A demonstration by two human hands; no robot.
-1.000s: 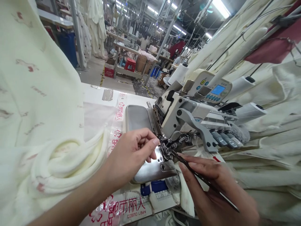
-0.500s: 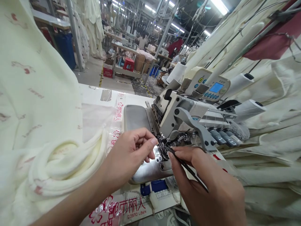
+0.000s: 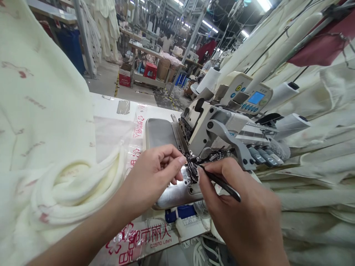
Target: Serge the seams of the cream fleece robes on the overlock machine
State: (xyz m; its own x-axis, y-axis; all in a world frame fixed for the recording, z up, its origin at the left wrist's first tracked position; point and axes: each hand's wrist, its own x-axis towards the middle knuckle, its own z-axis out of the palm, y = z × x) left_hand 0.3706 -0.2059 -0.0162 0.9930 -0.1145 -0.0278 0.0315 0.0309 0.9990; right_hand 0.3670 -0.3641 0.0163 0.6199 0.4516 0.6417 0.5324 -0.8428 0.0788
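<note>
Dark tweezers (image 3: 222,183) are pinched in my right hand (image 3: 244,207), their tips reaching into the needle area of an overlock sewing machine (image 3: 205,122). Just left of that spot, my left hand (image 3: 155,170) has thumb and forefinger pressed together. Whatever may be between those fingertips, perhaps a thread, is too fine to make out. Beneath both hands lies the machine's shiny metal bed (image 3: 177,195). The presser foot and needles are partly hidden by the fingers and the tweezers.
Cream printed fabric (image 3: 50,96) hangs at the left, with a rolled heap (image 3: 74,192) beside my left forearm. White thread cones (image 3: 291,127) stand behind the machine. A control panel (image 3: 255,98) sits on top. More cream cloth (image 3: 313,173) hangs at the right.
My right hand has turned slightly, and the tweezers lie at a flatter angle with their tips still at the needle area. My left hand keeps its pinch in nearly the same place.
</note>
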